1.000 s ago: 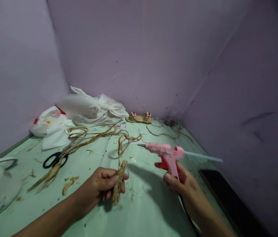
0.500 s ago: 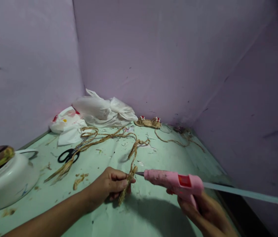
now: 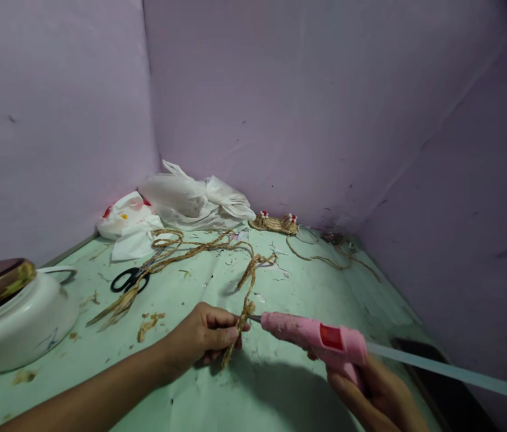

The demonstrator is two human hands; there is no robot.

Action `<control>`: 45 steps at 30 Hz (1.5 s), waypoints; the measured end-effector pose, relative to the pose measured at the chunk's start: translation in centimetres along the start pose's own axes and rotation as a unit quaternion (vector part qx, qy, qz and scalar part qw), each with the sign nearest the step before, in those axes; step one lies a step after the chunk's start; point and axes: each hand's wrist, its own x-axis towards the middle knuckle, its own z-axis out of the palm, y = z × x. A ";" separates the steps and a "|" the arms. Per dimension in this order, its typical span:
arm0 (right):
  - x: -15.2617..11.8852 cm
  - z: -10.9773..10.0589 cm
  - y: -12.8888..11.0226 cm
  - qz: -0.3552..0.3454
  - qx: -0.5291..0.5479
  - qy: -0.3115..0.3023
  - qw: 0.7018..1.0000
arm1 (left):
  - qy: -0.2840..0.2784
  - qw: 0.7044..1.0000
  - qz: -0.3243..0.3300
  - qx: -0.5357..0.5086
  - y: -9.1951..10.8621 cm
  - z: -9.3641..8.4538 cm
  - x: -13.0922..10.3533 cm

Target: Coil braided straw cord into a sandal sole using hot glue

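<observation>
Thumb and fingers of my left hand (image 3: 217, 335) pinch a short doubled length of brown braided rope (image 3: 247, 312) above the table. From it the rope trails up and away across the tabletop. My right hand (image 3: 377, 393) is wrapped round the handle of a pink hot glue gun (image 3: 314, 337), which points left. Its metal nozzle reaches the rope beside my left fingertips; whether it touches cannot be made out. A long translucent glue stick (image 3: 451, 373) sticks out of the gun's back end.
Black-handled scissors (image 3: 130, 280) lie partly under loose rope at the left. A white pot (image 3: 32, 324) stands at the left edge. White plastic bags (image 3: 194, 201) and a small woven rope piece with red-and-white beads (image 3: 273, 224) sit by the wall. A dark flat object (image 3: 442, 384) lies at right.
The view has shifted slightly, moving the background a little to the right. The glue gun's nozzle now overlaps the rope slightly more. Both hands keep their holds.
</observation>
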 end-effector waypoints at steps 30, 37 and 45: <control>0.3 0.2 -1.1 -0.049 0.007 0.001 0.999 | -0.011 1.000 0.011 0.008 -0.4 -0.2 0.2; 0.7 0.3 -2.2 -0.085 0.020 0.030 0.996 | -0.019 1.000 0.017 0.011 -1.0 -0.5 0.3; 0.8 0.4 -2.1 -0.075 0.031 0.035 0.996 | -0.012 0.999 0.027 0.015 -1.1 -0.4 0.4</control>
